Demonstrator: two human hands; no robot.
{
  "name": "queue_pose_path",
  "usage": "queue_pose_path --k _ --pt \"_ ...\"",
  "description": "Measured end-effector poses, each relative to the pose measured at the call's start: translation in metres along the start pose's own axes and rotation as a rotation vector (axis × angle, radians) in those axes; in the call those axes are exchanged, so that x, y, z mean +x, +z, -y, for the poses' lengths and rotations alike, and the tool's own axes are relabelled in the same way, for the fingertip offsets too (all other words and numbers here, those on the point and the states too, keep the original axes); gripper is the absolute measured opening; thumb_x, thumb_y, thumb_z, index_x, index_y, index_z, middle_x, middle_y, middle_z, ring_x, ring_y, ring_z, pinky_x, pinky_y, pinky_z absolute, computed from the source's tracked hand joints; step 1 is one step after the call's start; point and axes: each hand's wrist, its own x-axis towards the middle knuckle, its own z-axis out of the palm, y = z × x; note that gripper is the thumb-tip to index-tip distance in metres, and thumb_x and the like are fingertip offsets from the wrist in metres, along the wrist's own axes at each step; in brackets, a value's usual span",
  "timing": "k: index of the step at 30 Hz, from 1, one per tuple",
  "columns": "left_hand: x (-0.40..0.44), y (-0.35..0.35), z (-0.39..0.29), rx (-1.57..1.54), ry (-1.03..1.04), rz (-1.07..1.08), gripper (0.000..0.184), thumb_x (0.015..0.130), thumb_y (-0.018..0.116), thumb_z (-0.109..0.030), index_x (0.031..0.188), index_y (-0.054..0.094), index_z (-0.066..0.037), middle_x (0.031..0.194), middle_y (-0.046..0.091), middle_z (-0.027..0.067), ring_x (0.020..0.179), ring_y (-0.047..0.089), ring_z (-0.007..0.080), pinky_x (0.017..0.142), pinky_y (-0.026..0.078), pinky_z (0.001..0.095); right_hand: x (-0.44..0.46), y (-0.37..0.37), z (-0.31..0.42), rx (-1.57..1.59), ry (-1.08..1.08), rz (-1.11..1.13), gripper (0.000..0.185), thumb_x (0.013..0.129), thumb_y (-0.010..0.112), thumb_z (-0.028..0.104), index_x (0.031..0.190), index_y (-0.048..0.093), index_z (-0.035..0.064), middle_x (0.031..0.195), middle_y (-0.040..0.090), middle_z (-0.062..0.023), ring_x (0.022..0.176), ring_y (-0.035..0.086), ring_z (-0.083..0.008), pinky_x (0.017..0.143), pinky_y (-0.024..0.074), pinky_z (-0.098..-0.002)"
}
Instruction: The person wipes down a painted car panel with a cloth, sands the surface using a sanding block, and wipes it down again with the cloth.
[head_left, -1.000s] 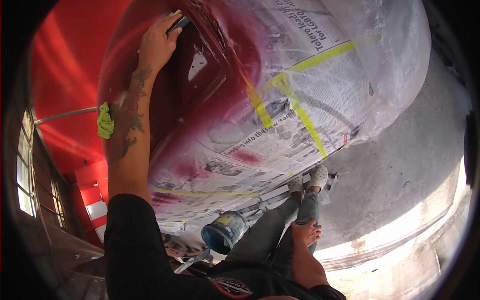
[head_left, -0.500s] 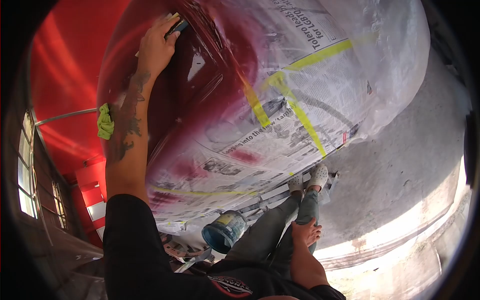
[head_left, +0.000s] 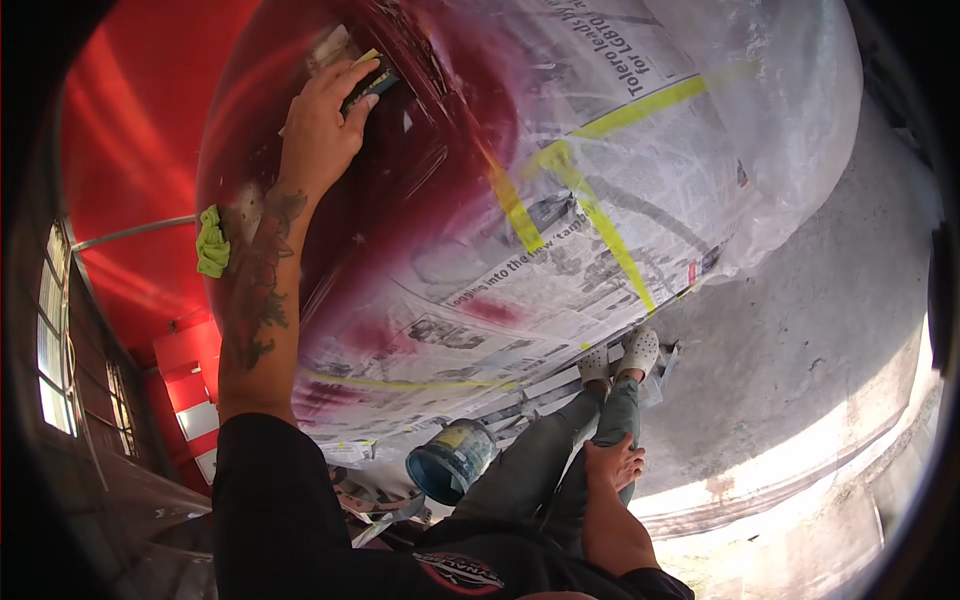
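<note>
The work area has a grey concrete floor [head_left: 790, 340] in shade, with bright sunlight along its outer part, and a barred window [head_left: 52, 365] at the far left. Within it, a curved dark red panel [head_left: 335, 225] fills the upper middle of the view.

A small dark block [head_left: 382, 92] with a yellowish edge lies against the upper part of this panel, under the left hand [head_left: 322, 125]. The left arm reaches upward in the view, nearly straight, from a black sleeve [head_left: 265, 490]; the forearm is tattooed. The left hand is palm down, partly closed on the block, fingers over one side and thumb on the other. The block's visible long side slants from lower left to upper right; its full extent is hidden by the fingers.

The right arm is bent. The right hand [head_left: 615, 463] rests partly open over a trouser leg [head_left: 618, 415], fingers loosely curved; its palm is hidden.

Pale patches show on the panel near the left fingertips and beside the left wrist. A crumpled green cloth [head_left: 212, 243] lies at the panel's left side. Newspaper [head_left: 560, 285] with yellow tape [head_left: 612, 250] covers the adjoining surface, overspray showing on the paper; clear plastic sheeting [head_left: 805, 130] drapes beyond. Below stand a blue bucket [head_left: 450, 462] and two feet in white clogs [head_left: 640, 350].
</note>
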Motion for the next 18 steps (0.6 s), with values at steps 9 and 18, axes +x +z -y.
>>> queue_pose_path --k 9,18 --pt "-0.009 0.004 -0.012 0.010 -0.021 -0.035 0.041 0.089 0.074 -0.014 0.130 0.068 -0.015 0.128 0.066 0.0075 0.103 0.066 0.0281 0.088 0.050 0.0393 0.000 -0.001 0.000 0.007 -0.003 -0.005 0.097 0.065 0.085 0.051 0.147 0.044 0.0185 0.128 0.051 -0.0169 0.119 0.054 -0.0362 0.104 0.0409 -0.0446" --pt "-0.003 0.008 -0.004 0.058 -0.016 -0.081 0.042 0.089 0.075 -0.014 0.130 0.068 -0.015 0.127 0.066 0.0084 0.108 0.064 0.0284 0.091 0.050 0.0418 0.000 -0.005 0.002 0.012 0.025 0.046 0.101 0.064 0.088 0.051 0.149 0.044 0.0190 0.136 0.048 -0.0174 0.126 0.051 -0.0367 0.106 0.0412 -0.0461"
